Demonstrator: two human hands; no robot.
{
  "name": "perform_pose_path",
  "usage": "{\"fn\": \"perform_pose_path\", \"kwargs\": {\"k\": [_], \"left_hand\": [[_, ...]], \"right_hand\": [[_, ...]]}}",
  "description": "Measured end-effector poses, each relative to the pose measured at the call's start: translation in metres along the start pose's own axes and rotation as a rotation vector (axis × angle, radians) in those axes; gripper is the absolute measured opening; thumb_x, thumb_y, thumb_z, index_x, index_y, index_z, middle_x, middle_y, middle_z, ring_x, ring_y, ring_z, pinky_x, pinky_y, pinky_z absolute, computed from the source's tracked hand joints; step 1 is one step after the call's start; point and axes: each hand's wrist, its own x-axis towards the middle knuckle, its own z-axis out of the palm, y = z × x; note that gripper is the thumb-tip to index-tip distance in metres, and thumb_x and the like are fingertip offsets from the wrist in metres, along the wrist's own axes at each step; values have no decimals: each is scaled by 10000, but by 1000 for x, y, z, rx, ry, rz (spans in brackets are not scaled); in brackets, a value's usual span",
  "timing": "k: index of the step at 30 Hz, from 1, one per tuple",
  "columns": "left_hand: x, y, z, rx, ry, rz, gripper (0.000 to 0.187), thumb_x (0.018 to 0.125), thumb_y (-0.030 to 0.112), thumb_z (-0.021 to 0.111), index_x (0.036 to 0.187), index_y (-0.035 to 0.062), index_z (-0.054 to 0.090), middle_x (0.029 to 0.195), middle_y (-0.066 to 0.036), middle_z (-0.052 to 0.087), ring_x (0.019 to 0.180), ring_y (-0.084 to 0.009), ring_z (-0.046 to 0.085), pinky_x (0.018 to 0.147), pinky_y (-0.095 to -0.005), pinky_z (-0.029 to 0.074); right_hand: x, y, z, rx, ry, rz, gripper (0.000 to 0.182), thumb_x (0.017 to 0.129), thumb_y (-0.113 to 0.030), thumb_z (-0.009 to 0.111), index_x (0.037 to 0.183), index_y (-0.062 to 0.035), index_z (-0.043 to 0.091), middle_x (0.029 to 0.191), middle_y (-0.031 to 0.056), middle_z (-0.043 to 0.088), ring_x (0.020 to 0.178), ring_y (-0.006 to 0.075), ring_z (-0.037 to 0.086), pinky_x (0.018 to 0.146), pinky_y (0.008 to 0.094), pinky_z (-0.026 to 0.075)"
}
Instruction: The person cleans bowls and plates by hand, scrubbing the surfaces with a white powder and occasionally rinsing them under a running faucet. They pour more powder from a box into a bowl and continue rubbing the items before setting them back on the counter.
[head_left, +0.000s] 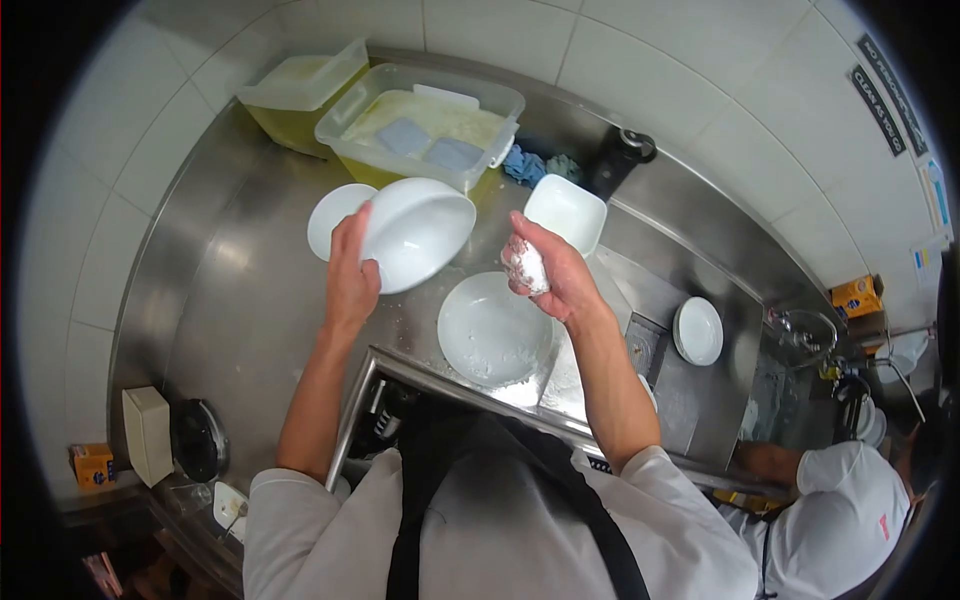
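Observation:
My left hand (352,262) grips a white bowl (425,235) by its rim, tilted on its side above the steel counter. Behind it, another white dish (331,215) lies on the counter, partly hidden. My right hand (568,268) is closed around a small scrubbing pad (525,265) coated in white foam; the foam hides what kind of pad it is. Below and between my hands, a round white plate (495,330) with suds on it rests near the counter's front edge. A square white dish (568,212) stands just beyond my right hand.
At the back are a clear tub (345,150) of yellowish liquid with grey pads and a second tub (300,95). Blue cloths (523,165) and a black container (620,160) stand beside them. White bowls (698,332) sit right. A co-worker (840,510) bends at the far-right sink.

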Motion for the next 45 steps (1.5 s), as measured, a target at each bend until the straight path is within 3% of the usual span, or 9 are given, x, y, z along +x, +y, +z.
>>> {"fn": "perform_pose_path", "kwargs": {"k": [7, 12, 16, 17, 24, 29, 35, 40, 45], "left_hand": [[-13, 17, 33, 153, 1, 603, 881, 664, -194, 630, 1457, 168, 500, 1495, -202, 418, 1339, -419, 469, 1085, -438, 467], [-28, 51, 74, -475, -94, -264, 837, 732, -198, 431, 1528, 39, 333, 1519, -221, 406, 1394, -362, 445, 1166, -425, 377], [-52, 67, 102, -763, -286, -770, 854, 787, -167, 396, 1576, 81, 186, 1474, -221, 419, 1309, -371, 521, 919, -420, 606], [-57, 76, 105, -844, -295, -777, 805, 750, -151, 381, 1511, 74, 248, 1346, -213, 485, 1130, -378, 634, 643, -450, 677], [-71, 72, 103, -1052, -285, -848, 824, 720, -98, 426, 1500, 97, 240, 1361, -229, 475, 1134, -435, 630, 674, -535, 665], [-77, 37, 63, -1026, -172, -894, 806, 751, -101, 411, 1502, 110, 207, 1391, -245, 444, 1128, -433, 634, 668, -530, 668], [-69, 14, 30, -813, 59, -895, 813, 749, -91, 393, 1506, 83, 154, 1412, -273, 399, 1133, -460, 620, 669, -493, 684], [-58, -9, 35, -808, 75, -894, 816, 745, -62, 418, 1507, 93, 171, 1440, -253, 368, 1245, -487, 535, 760, -563, 664], [-59, -16, 48, -837, 62, -890, 802, 742, -57, 422, 1496, 86, 191, 1423, -240, 377, 1236, -476, 539, 754, -553, 668]], "right_hand": [[-51, 93, -77, 128, 273, 319, 287, 983, -371, 652, 800, -163, 578, 654, -27, 568, 504, 78, 537, 398, 232, 397], [-66, 86, -76, 158, 428, 96, 258, 1011, -347, 610, 858, -142, 574, 689, -9, 586, 524, 100, 540, 440, 247, 422], [-66, 18, -11, -74, 469, -290, 303, 1026, -390, 578, 875, -126, 588, 718, -5, 591, 580, 89, 536, 520, 251, 434], [-62, 11, -3, -219, 468, -406, 325, 1022, -387, 578, 949, -73, 621, 798, 42, 637, 651, 143, 588, 587, 271, 460], [18, 83, -36, -1306, 477, -507, 403, 998, -352, 598, 1111, 30, 662, 942, 175, 689, 977, 288, 652, 963, 381, 487], [-14, 23, -24, -807, 344, -388, 333, 1004, -267, 564, 1125, 20, 680, 1030, 211, 717, 943, 352, 696, 878, 409, 532], [0, 109, -95, -1609, 52, -58, 322, 987, -258, 525, 1003, 5, 709, 958, 183, 716, 889, 324, 694, 819, 462, 544], [-27, 164, -96, -2125, 117, -213, 424, 1001, -420, 514, 971, -52, 722, 1025, 137, 667, 993, 330, 610, 856, 449, 504], [-58, 177, -94, -1926, -103, -573, 388, 971, -454, 562, 984, -85, 679, 1013, 120, 600, 956, 293, 574, 838, 429, 485]]}}
